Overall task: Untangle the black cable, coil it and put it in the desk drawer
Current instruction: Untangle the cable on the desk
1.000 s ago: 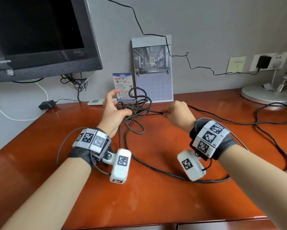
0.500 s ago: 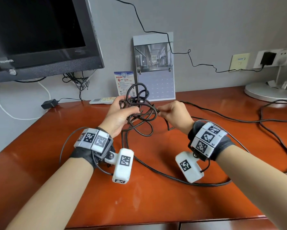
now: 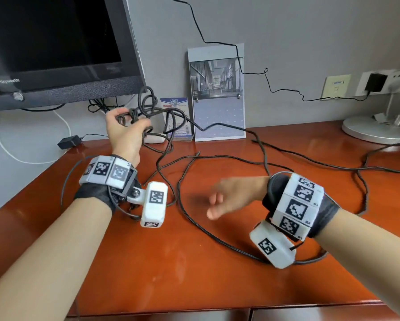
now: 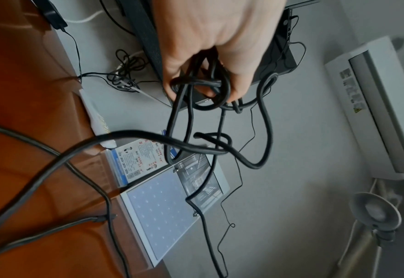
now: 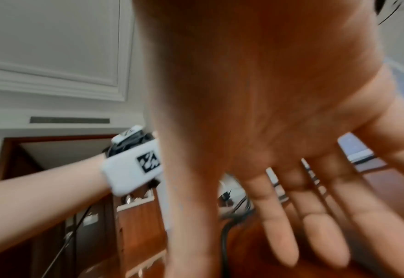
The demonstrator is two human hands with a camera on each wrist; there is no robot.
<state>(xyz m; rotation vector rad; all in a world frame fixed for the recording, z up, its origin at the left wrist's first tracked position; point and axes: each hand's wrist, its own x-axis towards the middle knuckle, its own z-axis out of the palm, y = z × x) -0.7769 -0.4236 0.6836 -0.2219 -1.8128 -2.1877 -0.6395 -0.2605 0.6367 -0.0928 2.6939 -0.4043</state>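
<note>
My left hand (image 3: 127, 126) is raised above the desk's far left and grips a knotted bundle of the black cable (image 3: 152, 110). In the left wrist view the fingers (image 4: 239, 79) curl round several loops of the black cable (image 4: 196, 88), and loose strands hang down to the desk. The rest of the cable (image 3: 217, 237) trails in wide curves across the wooden desk (image 3: 171, 274). My right hand (image 3: 231, 198) hovers low over the desk's middle, blurred, holding nothing. Its fingers (image 5: 324, 235) are spread straight in the right wrist view. The drawer fronts (image 3: 310, 315) show at the bottom edge.
A monitor (image 3: 55, 49) hangs at the upper left, with a calendar (image 3: 218, 96) and a small card (image 3: 178, 117) against the wall. A lamp base (image 3: 377, 128) stands at the far right. A thin wire (image 3: 284, 90) runs to a wall socket (image 3: 377, 82).
My left hand has lifted the knotted bundle up and to the left. My right hand has let go of the cable and dropped back toward the desk's middle, fingers spread.
</note>
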